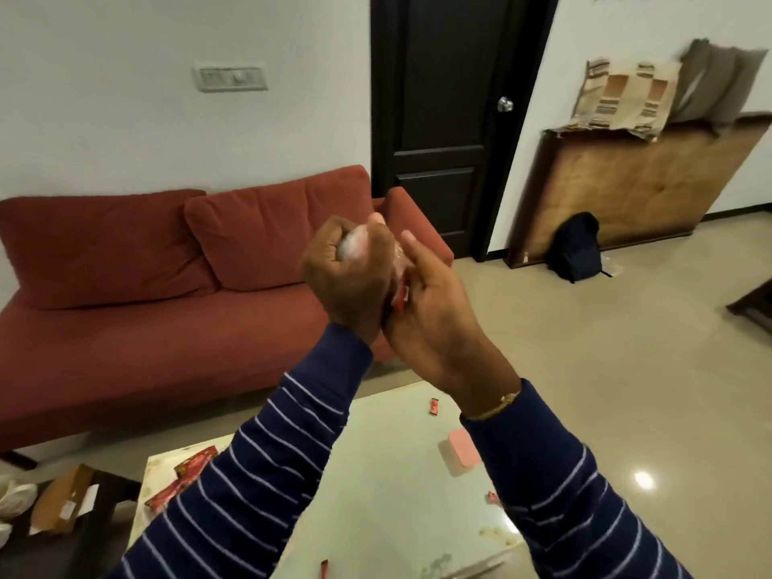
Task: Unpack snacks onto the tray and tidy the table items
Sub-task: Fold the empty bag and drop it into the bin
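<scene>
My left hand (349, 273) is raised in front of me, fingers curled tight round a crumpled clear plastic wrapper (353, 244). My right hand (434, 311) presses against it from the right, fingers fairly straight, with a small red snack packet (401, 297) wedged between the two hands. On the glass-topped table (388, 495) below lie loose red candies (434, 407), (493, 498), (323, 570), and red snack packs (184, 474) sit at its left edge, partly hidden by my left sleeve. No tray is in view.
A pink card-like pad (461, 447) lies on the table's right side. A red sofa (167, 294) stands beyond the table. A dark side table with a cardboard parcel (62, 503) is at lower left. A black backpack (578, 246) leans against a wooden board.
</scene>
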A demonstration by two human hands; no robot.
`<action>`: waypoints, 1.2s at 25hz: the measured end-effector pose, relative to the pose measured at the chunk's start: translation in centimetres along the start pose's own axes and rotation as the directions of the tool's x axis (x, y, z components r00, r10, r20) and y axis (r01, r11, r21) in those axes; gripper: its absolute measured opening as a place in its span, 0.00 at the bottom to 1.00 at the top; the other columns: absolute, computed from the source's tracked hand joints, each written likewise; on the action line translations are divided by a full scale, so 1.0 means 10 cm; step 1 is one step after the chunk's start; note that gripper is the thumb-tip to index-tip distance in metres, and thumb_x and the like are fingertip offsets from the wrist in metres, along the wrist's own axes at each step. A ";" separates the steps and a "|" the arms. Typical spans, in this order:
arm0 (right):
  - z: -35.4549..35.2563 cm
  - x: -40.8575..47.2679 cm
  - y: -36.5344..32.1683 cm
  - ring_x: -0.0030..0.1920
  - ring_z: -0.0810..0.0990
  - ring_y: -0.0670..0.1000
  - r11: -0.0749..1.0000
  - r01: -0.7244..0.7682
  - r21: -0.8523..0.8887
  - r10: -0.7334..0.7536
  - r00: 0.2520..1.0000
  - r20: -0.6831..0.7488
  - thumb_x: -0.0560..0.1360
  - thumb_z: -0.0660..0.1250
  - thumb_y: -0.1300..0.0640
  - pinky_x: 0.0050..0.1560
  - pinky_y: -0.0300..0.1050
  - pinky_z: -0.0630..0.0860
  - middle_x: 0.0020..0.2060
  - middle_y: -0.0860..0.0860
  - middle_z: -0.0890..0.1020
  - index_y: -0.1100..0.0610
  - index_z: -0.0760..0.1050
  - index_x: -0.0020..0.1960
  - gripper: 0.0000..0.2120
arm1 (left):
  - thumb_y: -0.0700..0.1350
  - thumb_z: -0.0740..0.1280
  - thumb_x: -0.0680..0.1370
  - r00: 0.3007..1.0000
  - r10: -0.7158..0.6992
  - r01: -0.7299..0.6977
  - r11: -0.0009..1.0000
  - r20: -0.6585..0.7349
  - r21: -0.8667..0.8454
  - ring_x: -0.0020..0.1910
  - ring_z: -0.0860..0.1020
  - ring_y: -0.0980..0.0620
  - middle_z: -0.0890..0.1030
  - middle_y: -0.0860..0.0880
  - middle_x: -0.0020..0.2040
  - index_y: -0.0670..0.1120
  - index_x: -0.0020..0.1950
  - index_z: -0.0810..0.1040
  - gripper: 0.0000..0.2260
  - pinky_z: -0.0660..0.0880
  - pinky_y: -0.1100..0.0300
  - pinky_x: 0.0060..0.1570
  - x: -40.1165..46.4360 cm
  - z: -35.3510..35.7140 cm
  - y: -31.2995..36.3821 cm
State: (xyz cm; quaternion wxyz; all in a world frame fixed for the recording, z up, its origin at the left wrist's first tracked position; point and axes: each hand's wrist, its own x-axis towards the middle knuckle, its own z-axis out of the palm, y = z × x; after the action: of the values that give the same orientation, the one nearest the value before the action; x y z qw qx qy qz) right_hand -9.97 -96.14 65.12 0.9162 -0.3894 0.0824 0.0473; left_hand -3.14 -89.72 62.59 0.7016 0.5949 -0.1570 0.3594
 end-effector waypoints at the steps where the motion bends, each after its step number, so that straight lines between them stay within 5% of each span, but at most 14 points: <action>1: -0.26 0.01 -0.03 0.62 0.80 0.49 1.000 -0.010 -0.021 0.009 0.998 -0.061 0.83 0.56 0.48 0.67 0.44 0.72 0.58 0.52 0.83 0.52 0.79 0.62 0.17 | 0.43 0.67 0.73 0.995 -0.096 0.095 0.995 -0.016 -0.041 0.23 0.69 0.61 0.70 0.59 0.24 0.50 0.30 0.68 0.14 0.67 0.66 0.25 -0.15 0.25 -0.05; 4: -1.29 -0.15 -0.21 0.62 0.76 0.49 0.970 0.236 -0.060 -0.242 0.960 -0.139 0.84 0.53 0.57 0.65 0.39 0.68 0.62 0.53 0.76 0.57 0.63 0.75 0.20 | 0.39 0.66 0.70 0.942 -0.335 0.332 0.939 -0.020 -0.094 0.23 0.67 0.60 0.69 0.58 0.23 0.50 0.28 0.67 0.13 0.67 0.64 0.25 -0.76 0.97 -0.21; 7: -2.13 -0.35 -0.65 0.60 0.82 0.52 0.962 0.018 -0.271 -0.074 0.978 -0.196 0.79 0.64 0.50 0.63 0.45 0.77 0.60 0.54 0.82 0.56 0.74 0.68 0.20 | 0.43 0.65 0.69 0.928 -0.373 0.373 0.928 0.000 -0.010 0.27 0.69 0.61 0.71 0.59 0.28 0.50 0.32 0.68 0.08 0.70 0.65 0.28 -1.42 1.62 -0.30; 10: -2.82 -0.59 -0.87 0.54 0.85 0.54 0.963 -0.073 -0.259 0.019 0.979 -0.205 0.74 0.71 0.52 0.56 0.43 0.81 0.52 0.55 0.86 0.60 0.81 0.59 0.17 | 0.45 0.64 0.70 0.885 -0.443 0.448 0.894 0.143 0.001 0.39 0.77 0.57 0.77 0.52 0.40 0.48 0.45 0.72 0.06 0.77 0.59 0.40 -1.92 1.83 -0.40; 13: -3.12 -0.66 -0.78 0.51 0.86 0.55 0.969 -0.108 -0.220 0.041 0.957 -0.289 0.74 0.72 0.60 0.50 0.41 0.82 0.50 0.56 0.87 0.60 0.81 0.59 0.13 | 0.45 0.63 0.73 0.736 -0.569 0.640 0.762 0.368 -0.101 0.53 0.83 0.45 0.83 0.46 0.56 0.46 0.56 0.76 0.13 0.81 0.50 0.49 -2.33 1.83 -0.50; 16: -3.35 -0.64 -0.75 0.50 0.86 0.56 0.977 -0.123 -0.173 0.055 0.934 -0.354 0.74 0.71 0.65 0.47 0.43 0.83 0.49 0.57 0.87 0.60 0.79 0.61 0.16 | 0.47 0.60 0.74 0.543 -0.714 0.823 0.557 0.443 -0.112 0.61 0.81 0.47 0.82 0.50 0.62 0.46 0.64 0.76 0.19 0.79 0.59 0.53 -2.53 1.87 -0.60; 21: -3.70 -0.45 -0.83 0.45 0.87 0.51 0.912 -0.130 -0.390 -0.033 0.922 -0.385 0.75 0.71 0.62 0.39 0.38 0.81 0.45 0.52 0.88 0.58 0.82 0.57 0.11 | 0.52 0.64 0.71 0.511 -0.739 0.801 0.595 0.440 0.069 0.50 0.84 0.44 0.86 0.43 0.48 0.41 0.50 0.82 0.17 0.82 0.54 0.47 -2.68 2.12 -0.87; 23: -3.88 -0.30 -0.88 0.44 0.87 0.51 0.898 -0.133 -0.419 -0.055 0.912 -0.407 0.75 0.71 0.61 0.39 0.38 0.81 0.44 0.51 0.88 0.55 0.84 0.52 0.07 | 0.53 0.66 0.71 0.435 -0.822 0.810 0.536 0.368 0.239 0.53 0.82 0.41 0.85 0.42 0.50 0.41 0.53 0.82 0.19 0.81 0.47 0.54 -2.67 2.32 -1.07; 27: -4.53 0.16 -1.11 0.47 0.87 0.55 0.901 -0.184 -0.394 -0.034 0.873 -0.487 0.75 0.71 0.62 0.46 0.47 0.83 0.47 0.55 0.87 0.56 0.85 0.51 0.07 | 0.64 0.64 0.72 0.217 -0.871 0.818 0.408 0.440 0.405 0.62 0.77 0.50 0.78 0.53 0.63 0.57 0.63 0.74 0.22 0.75 0.50 0.63 -2.76 2.71 -1.56; 30: -5.25 0.59 -1.21 0.51 0.85 0.58 0.867 -0.243 -0.436 -0.050 0.827 -0.560 0.74 0.72 0.64 0.53 0.55 0.82 0.50 0.58 0.86 0.57 0.84 0.54 0.10 | 0.63 0.65 0.76 0.229 -0.923 0.808 0.358 0.309 0.469 0.62 0.74 0.53 0.75 0.55 0.64 0.54 0.67 0.72 0.23 0.72 0.59 0.56 -2.92 2.87 -2.05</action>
State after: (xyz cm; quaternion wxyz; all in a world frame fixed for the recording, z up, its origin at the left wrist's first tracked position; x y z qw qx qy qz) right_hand -8.35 -142.21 36.68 0.7197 -0.5998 0.3496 -0.0002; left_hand -3.24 -126.86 35.87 0.6396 0.7220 0.0546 -0.2581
